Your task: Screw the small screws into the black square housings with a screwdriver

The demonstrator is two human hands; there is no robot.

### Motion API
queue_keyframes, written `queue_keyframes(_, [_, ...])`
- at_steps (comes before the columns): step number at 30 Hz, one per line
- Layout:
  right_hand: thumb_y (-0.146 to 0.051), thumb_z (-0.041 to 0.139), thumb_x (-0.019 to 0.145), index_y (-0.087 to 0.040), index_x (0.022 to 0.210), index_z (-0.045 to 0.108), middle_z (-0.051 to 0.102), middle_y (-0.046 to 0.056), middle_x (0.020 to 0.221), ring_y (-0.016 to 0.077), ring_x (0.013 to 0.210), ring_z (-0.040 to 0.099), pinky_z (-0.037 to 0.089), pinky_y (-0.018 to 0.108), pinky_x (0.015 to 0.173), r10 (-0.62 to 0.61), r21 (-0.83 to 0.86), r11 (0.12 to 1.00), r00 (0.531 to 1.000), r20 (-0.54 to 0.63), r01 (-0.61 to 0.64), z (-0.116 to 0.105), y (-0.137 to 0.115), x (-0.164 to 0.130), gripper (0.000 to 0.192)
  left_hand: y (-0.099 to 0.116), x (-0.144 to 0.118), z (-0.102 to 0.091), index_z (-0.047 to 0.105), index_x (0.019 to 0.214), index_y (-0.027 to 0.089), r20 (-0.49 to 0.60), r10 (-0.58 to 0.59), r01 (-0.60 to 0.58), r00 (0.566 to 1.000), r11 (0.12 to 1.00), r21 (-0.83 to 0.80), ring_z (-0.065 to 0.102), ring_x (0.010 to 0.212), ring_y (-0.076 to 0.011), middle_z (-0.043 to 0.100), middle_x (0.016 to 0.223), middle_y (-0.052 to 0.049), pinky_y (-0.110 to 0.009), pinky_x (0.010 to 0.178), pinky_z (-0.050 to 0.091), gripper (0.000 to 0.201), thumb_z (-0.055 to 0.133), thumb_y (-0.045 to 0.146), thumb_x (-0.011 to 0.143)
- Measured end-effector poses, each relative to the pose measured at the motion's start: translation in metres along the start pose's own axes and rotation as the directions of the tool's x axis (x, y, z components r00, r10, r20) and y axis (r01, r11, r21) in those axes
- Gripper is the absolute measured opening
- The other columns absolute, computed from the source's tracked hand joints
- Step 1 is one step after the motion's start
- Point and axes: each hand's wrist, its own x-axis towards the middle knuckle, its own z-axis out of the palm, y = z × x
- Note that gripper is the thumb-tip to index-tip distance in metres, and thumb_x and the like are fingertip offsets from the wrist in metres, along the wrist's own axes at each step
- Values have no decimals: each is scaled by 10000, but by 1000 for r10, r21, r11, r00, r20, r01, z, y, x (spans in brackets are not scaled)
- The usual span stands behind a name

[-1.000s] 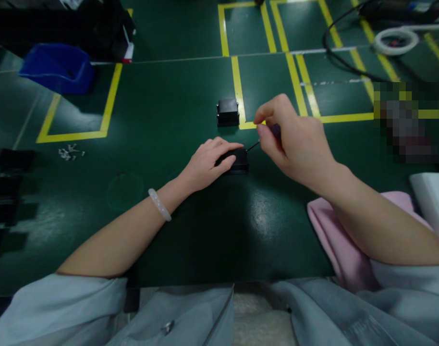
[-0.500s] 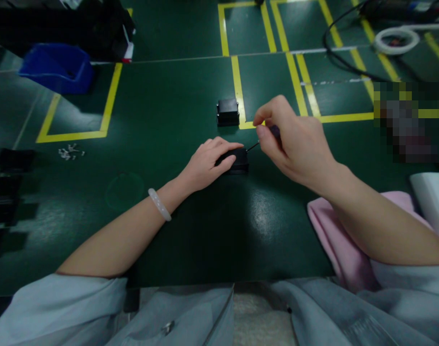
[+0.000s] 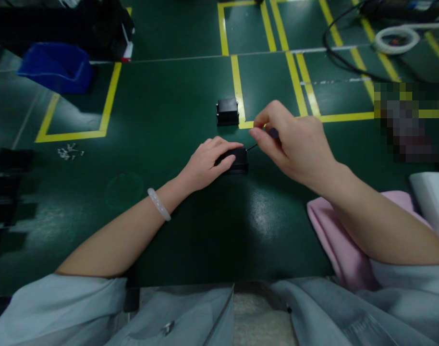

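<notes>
My left hand (image 3: 208,161) lies flat over a small black box (image 3: 237,161) on the green table, holding it down with fingers and thumb. My right hand (image 3: 295,144) is closed around a thin screwdriver (image 3: 251,146) whose dark handle shows between the fingers; its metal tip touches the box's upper right corner. A second black box (image 3: 227,111) stands apart, just beyond, beside a yellow tape line.
A blue bin (image 3: 55,67) sits at the far left and a small heap of screws (image 3: 68,152) lies left of my arm. Black parts (image 3: 6,192) line the left edge. A white tape roll (image 3: 396,39) and black cable (image 3: 335,53) are far right. Pink cloth (image 3: 335,245) lies under my right forearm.
My right hand has dipped slightly and its fingers have shifted on the screwdriver handle. The left hand and the box stay put.
</notes>
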Motion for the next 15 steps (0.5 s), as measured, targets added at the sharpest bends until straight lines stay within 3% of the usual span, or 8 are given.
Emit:
queue_keyframes(6, [-324,278,969,-142,1115,502,650,51,807,162,642,612,397,286,579,30,49,998,998,-47,-28,-1,-2,0,323,1,0,-2,545,1314,212,21,-16,16,1000,1000,-9,519,1032,-209,589,1119,-64,-351,919,396,409,366,362,978])
queue_keyframes(12, [-459,257,975,-181,1033,522,643,33,775,146,633,607,371,270,565,5,5,1000,1000,-7,-5,0,1,0,388,1,0,-1,541,1314,220,14,-12,12,1000,1000,-9,520,1029,-213,589,1118,-65,-352,909,400,409,365,364,973])
queue_keyframes(15, [-403,261,979,-184,1050,517,646,33,779,144,649,614,382,267,581,30,7,1000,1000,-5,-30,-1,-1,0,344,1,0,-1,542,1314,216,18,-15,15,1000,1000,-7,519,1036,-214,590,1120,-66,-353,917,399,412,363,364,975])
